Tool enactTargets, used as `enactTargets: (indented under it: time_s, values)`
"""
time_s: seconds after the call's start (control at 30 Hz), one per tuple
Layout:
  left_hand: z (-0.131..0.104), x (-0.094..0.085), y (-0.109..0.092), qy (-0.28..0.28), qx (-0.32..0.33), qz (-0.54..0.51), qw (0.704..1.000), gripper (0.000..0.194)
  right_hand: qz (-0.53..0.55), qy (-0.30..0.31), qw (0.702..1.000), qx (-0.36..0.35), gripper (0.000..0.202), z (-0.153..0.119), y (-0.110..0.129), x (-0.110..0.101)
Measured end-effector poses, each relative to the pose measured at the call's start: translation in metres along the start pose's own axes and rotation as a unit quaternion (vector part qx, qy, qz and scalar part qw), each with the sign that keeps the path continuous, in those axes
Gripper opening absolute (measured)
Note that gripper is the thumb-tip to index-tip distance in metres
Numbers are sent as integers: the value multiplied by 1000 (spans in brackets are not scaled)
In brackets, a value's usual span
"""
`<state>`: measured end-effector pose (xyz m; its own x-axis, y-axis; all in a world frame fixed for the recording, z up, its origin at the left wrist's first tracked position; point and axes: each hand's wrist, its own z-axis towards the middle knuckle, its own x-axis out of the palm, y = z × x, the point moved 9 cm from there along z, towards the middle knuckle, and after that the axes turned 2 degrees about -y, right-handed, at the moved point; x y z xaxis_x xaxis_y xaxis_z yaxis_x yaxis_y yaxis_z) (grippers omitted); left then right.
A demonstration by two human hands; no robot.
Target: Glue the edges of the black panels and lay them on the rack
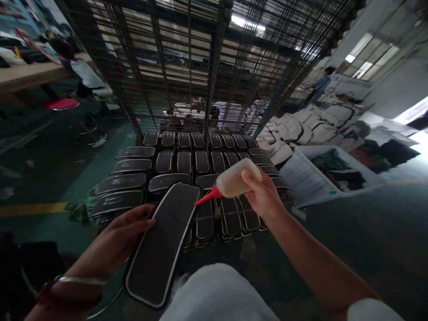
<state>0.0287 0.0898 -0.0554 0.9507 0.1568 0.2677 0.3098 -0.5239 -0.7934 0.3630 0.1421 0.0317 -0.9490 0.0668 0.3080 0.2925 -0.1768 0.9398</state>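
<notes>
Dim interior, daylight glaring at far right, edges stretched and blurred, left background perhaps motion-smeared.

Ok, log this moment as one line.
left hand: grips dark panel | right hand: holds bottle | red nozzle: at panel's edge | rack: similar panels in rows before it

Left grip (133,227): holds a long black rounded panel with a pale edge line (167,240)
Right grip (256,189): squeezes a translucent bottle (236,178), red nozzle (207,196) at the panel's edge
Beyond: rows of similar black panels (202,161) beneath a dark wire rack (203,67)
</notes>
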Motion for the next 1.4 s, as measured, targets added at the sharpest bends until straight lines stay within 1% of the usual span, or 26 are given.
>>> enactTargets:
  time_s: [0.1, 0.17, 0.23, 0.43, 0.57, 0.73, 0.83, 0.93, 1.03, 1.2, 1.3, 1.4]
  values:
    - [0, 2, -2, -9, 2, -4, 1000, 68, 2, 9, 1000, 8, 52, -10, -5, 5]
    - [1, 3, -3, -6, 2, -4, 1000, 71, 0, 18, 1000, 8, 49, -16, -8, 9]
    - [2, 3, -2, 1, 1, 0, 1000, 71, -4, 26, 1000, 6, 46, -22, -10, 11]
    - [7, 1, 0, -13, 3, -9, 1000, 56, -27, 28, 999, -12, 52, -37, -13, 16]
    - [7, 4, -2, -14, 10, -23, 1000, 42, -51, 53, 997, -6, 49, -48, -18, 20]
    - [7, 3, -5, -37, 16, -31, 999, 30, -78, 81, 994, 14, 61, -60, -31, 18]
    - [9, -1, -4, -53, 17, -37, 998, 30, -68, 104, 992, 20, 66, -67, -35, 21]
    - [12, -7, -3, -62, 20, -42, 997, 32, -35, 148, 988, 32, 62, -75, -34, 32]
    - [14, -12, -5, -70, 27, -52, 996, 27, -19, 170, 984, 42, 59, -81, -30, 41]
    - [13, -21, -6, -105, 12, -84, 991, 27, -16, 173, 984, 41, 59, -84, -29, 45]
    - [12, -25, -7, -121, 7, -127, 985, 22, -10, 161, 986, 41, 59, -83, -31, 42]
    - [10, -27, -2, -135, -21, -179, 974, 24, -6, 135, 991, 13, 54, -79, -28, 36]
